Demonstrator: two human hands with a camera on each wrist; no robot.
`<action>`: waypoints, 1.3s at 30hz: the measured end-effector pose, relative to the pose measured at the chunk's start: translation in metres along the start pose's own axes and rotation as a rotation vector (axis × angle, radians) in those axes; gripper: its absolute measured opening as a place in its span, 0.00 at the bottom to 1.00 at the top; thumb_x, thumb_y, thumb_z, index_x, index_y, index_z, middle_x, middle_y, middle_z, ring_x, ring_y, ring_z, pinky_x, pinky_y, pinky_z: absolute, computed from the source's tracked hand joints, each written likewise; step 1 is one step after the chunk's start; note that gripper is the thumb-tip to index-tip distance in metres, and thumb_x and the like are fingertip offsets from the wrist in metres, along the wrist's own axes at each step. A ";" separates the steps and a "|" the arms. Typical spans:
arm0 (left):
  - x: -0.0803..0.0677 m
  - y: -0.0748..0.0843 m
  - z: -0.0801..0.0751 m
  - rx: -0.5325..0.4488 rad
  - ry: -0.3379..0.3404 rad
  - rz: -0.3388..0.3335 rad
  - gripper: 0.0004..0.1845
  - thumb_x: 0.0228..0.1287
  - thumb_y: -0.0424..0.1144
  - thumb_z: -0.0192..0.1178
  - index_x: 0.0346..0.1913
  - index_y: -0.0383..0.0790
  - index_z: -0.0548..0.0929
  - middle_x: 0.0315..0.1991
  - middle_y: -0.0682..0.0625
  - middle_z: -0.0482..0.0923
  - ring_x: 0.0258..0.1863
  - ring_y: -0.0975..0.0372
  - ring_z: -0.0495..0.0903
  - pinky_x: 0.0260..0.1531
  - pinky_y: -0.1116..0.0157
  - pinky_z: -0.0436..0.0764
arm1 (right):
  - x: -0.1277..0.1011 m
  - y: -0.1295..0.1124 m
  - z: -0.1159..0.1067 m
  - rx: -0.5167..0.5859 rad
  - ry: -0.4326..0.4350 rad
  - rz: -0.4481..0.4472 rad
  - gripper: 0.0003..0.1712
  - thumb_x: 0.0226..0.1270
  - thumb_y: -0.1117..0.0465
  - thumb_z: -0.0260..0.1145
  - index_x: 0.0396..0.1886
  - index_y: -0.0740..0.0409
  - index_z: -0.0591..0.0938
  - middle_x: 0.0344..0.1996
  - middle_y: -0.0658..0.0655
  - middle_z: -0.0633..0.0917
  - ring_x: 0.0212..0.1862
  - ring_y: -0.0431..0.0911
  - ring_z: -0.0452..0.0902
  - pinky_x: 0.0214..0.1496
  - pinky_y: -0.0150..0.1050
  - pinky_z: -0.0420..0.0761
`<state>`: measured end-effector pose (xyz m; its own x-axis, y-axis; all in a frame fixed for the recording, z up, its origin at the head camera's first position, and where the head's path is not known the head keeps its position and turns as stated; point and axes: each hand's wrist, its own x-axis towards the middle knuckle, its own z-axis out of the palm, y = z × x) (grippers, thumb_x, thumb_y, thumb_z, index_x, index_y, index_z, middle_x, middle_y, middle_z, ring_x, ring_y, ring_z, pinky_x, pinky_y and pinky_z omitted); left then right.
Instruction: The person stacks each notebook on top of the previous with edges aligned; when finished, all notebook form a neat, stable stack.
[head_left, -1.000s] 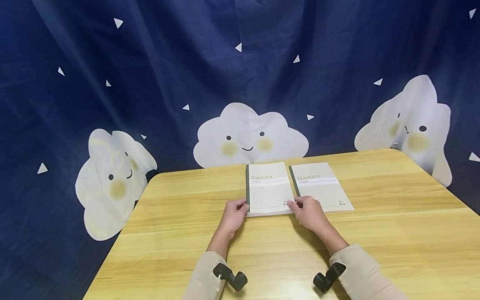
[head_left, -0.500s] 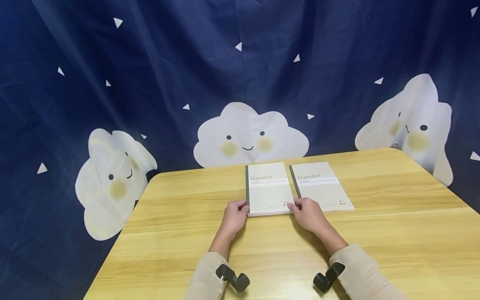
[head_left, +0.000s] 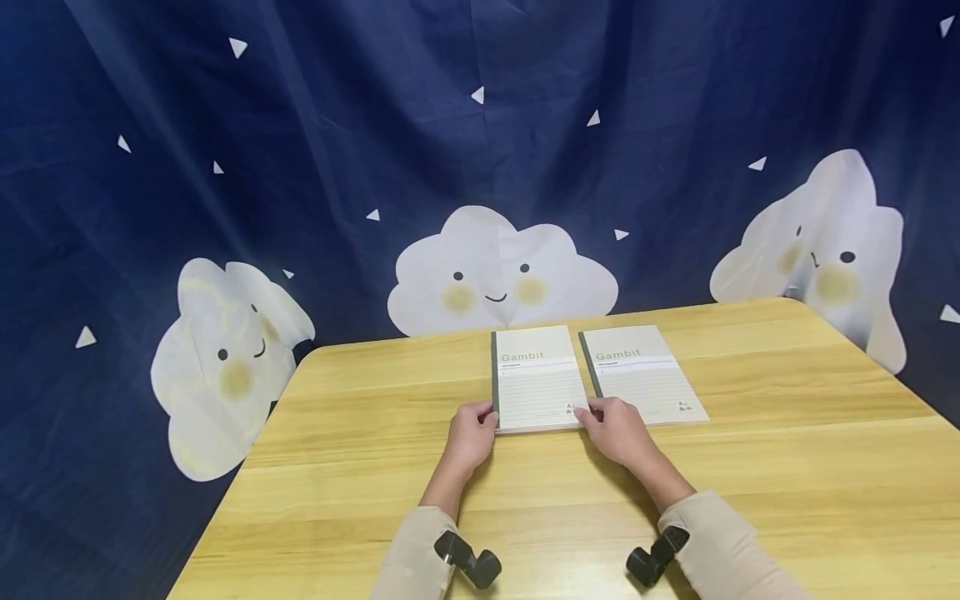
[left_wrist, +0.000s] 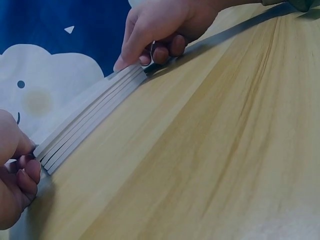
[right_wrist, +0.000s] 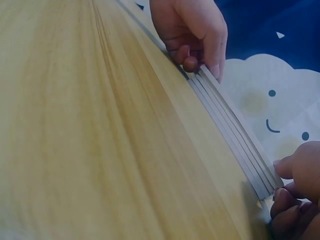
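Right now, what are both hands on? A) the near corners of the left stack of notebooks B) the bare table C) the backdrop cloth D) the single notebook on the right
A: the left hand and right hand grip the near corners of the stack of notebooks; the wrist views show several notebooks piled; the single notebook lies apart to the right.

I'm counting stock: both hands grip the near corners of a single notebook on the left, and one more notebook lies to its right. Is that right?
Not quite. The hands grip a stack of notebooks, not a single one: the left wrist view shows several edges layered. Left hand and right hand do hold its near corners, and one notebook lies to the right.
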<state>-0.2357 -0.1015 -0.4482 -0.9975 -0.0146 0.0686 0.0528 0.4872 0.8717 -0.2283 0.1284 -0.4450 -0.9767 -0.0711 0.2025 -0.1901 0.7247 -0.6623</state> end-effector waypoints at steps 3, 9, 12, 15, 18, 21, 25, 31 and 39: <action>0.001 0.001 0.001 -0.008 0.000 0.001 0.16 0.67 0.31 0.51 0.55 0.33 0.79 0.53 0.39 0.78 0.54 0.54 0.76 0.51 0.56 0.78 | 0.000 0.001 -0.002 -0.001 0.002 0.006 0.23 0.66 0.57 0.61 0.52 0.73 0.78 0.43 0.68 0.84 0.45 0.55 0.79 0.49 0.53 0.77; 0.001 0.002 0.001 -0.014 0.004 -0.017 0.17 0.66 0.30 0.52 0.56 0.31 0.78 0.54 0.37 0.77 0.54 0.52 0.75 0.52 0.56 0.78 | 0.001 0.002 -0.004 0.027 -0.026 0.034 0.25 0.67 0.56 0.60 0.54 0.72 0.77 0.42 0.67 0.84 0.42 0.53 0.79 0.46 0.50 0.78; -0.001 0.003 -0.001 -0.013 0.002 -0.037 0.18 0.66 0.30 0.52 0.56 0.28 0.76 0.52 0.37 0.77 0.51 0.53 0.75 0.49 0.58 0.79 | 0.001 0.003 -0.007 0.069 -0.061 0.075 0.27 0.68 0.54 0.58 0.56 0.72 0.75 0.41 0.65 0.84 0.40 0.51 0.79 0.43 0.46 0.79; -0.002 0.005 -0.004 0.010 -0.001 -0.038 0.19 0.65 0.31 0.53 0.58 0.25 0.74 0.39 0.42 0.78 0.39 0.58 0.75 0.38 0.63 0.79 | 0.003 0.007 -0.012 0.116 -0.081 0.115 0.28 0.69 0.53 0.56 0.59 0.71 0.73 0.38 0.63 0.85 0.37 0.49 0.80 0.39 0.44 0.79; -0.001 0.011 -0.007 0.033 0.004 -0.006 0.22 0.64 0.32 0.54 0.59 0.23 0.72 0.26 0.47 0.72 0.23 0.62 0.68 0.24 0.68 0.71 | 0.005 0.011 -0.021 0.128 -0.076 0.133 0.29 0.70 0.53 0.55 0.60 0.71 0.72 0.36 0.62 0.84 0.32 0.46 0.79 0.38 0.42 0.78; -0.001 0.022 -0.009 0.045 0.035 0.033 0.23 0.63 0.35 0.56 0.59 0.24 0.72 0.29 0.47 0.72 0.17 0.66 0.65 0.22 0.70 0.68 | 0.007 0.015 -0.031 0.109 -0.067 0.130 0.29 0.70 0.52 0.55 0.61 0.70 0.71 0.40 0.67 0.83 0.37 0.51 0.80 0.43 0.47 0.78; -0.002 0.043 -0.005 0.008 0.030 0.081 0.23 0.62 0.36 0.57 0.57 0.24 0.74 0.42 0.42 0.73 0.25 0.64 0.70 0.28 0.69 0.75 | 0.010 0.020 -0.047 0.080 -0.047 0.118 0.29 0.70 0.52 0.54 0.61 0.71 0.71 0.46 0.72 0.80 0.45 0.58 0.78 0.47 0.52 0.77; -0.005 0.076 0.013 -0.154 -0.109 0.098 0.26 0.61 0.38 0.59 0.61 0.29 0.72 0.49 0.39 0.75 0.44 0.55 0.76 0.43 0.62 0.79 | 0.012 0.024 -0.068 0.085 -0.052 0.136 0.31 0.70 0.52 0.54 0.61 0.73 0.69 0.49 0.74 0.78 0.50 0.62 0.76 0.52 0.54 0.75; -0.008 0.107 0.053 -0.446 -0.343 -0.024 0.30 0.63 0.39 0.58 0.65 0.29 0.66 0.58 0.38 0.70 0.55 0.50 0.74 0.55 0.54 0.76 | 0.017 0.033 -0.091 0.066 -0.071 0.145 0.32 0.71 0.53 0.52 0.62 0.76 0.66 0.55 0.77 0.73 0.58 0.68 0.68 0.60 0.58 0.68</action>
<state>-0.2246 -0.0029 -0.3808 -0.9527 0.2997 -0.0509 -0.0303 0.0728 0.9969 -0.2425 0.2137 -0.3981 -0.9985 -0.0196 0.0515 -0.0510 0.6846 -0.7271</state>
